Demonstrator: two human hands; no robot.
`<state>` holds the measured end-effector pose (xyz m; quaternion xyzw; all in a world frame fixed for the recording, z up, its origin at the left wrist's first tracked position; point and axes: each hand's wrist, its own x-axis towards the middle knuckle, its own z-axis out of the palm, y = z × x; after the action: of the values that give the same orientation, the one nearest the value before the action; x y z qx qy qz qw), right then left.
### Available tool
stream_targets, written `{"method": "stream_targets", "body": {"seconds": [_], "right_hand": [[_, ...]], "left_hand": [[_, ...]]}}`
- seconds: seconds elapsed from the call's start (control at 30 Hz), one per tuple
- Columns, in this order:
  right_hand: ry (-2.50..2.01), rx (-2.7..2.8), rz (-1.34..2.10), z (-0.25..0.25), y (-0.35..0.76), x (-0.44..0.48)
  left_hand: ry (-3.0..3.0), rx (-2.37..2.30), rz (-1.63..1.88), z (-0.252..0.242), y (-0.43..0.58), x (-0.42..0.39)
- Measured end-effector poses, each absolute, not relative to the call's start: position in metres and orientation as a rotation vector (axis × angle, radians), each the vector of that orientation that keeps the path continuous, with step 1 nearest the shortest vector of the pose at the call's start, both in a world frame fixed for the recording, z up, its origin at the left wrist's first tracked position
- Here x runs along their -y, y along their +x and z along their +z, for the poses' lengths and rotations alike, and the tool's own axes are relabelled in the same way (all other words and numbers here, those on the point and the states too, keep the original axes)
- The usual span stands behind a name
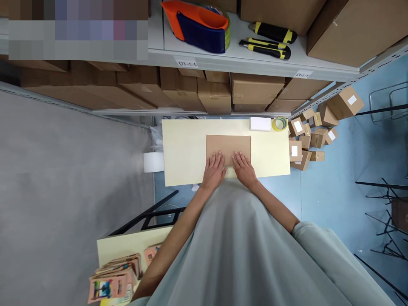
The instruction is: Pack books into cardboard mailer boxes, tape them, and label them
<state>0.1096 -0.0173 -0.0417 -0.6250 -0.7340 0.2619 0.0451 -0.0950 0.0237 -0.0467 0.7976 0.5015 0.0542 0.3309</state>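
Note:
A flat brown cardboard piece (228, 146) lies on the pale yellow table (185, 148). My left hand (214, 169) rests palm down on its near left part, with the fingers stretched out. On the near right part lies my right hand (244, 168), also flat with its fingers spread. Neither hand grips anything. Beyond the right hand, at the table's far edge, are a white box (260, 123) and a roll of yellow-green tape (279, 123).
Small cartons (305, 142) are piled right of the table. A shelf (216, 63) across the back holds boxes, a tape dispenser (197, 27) and cutters (269, 46). A white roll (153, 162) is at the left edge. Packaged items (111, 284) lie on a lower-left table.

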Motion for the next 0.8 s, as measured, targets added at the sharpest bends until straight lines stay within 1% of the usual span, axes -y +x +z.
{"method": "stream_targets", "body": {"seconds": [0.07,0.17,0.3,0.33,0.4,0.47,0.5,0.57,0.7,0.8], "right_hand": [[-1.891,2.269,0.834,-0.042,0.109,0.016],[-1.86,2.208,0.852,-0.045,0.122,0.016],[-2.09,1.759,0.796,-0.057,0.15,0.023],[-2.131,1.64,0.848,-0.061,0.155,0.027],[-2.103,1.489,1.062,-0.068,0.162,0.033],[-1.994,1.426,1.252,-0.07,0.163,0.038],[-1.96,1.401,1.279,-0.068,0.163,0.038],[-1.964,1.34,1.206,-0.058,0.162,0.035],[-2.044,1.277,0.935,-0.025,0.166,0.013],[-2.102,1.33,0.806,-0.012,0.171,-0.005]], "left_hand": [[2.086,-1.303,0.139,-0.046,-0.095,-0.027],[2.022,-1.336,0.25,-0.051,-0.109,-0.033],[1.727,-1.638,0.44,-0.071,-0.139,-0.037],[1.612,-1.687,0.437,-0.076,-0.146,-0.037],[1.409,-1.664,0.374,-0.085,-0.154,-0.035],[1.323,-1.582,0.329,-0.086,-0.157,-0.031],[1.33,-1.559,0.341,-0.084,-0.156,-0.029],[1.387,-1.572,0.439,-0.073,-0.152,-0.027],[1.429,-1.585,0.712,-0.046,-0.139,-0.031],[1.399,-1.636,0.782,-0.039,-0.13,-0.041]]}}
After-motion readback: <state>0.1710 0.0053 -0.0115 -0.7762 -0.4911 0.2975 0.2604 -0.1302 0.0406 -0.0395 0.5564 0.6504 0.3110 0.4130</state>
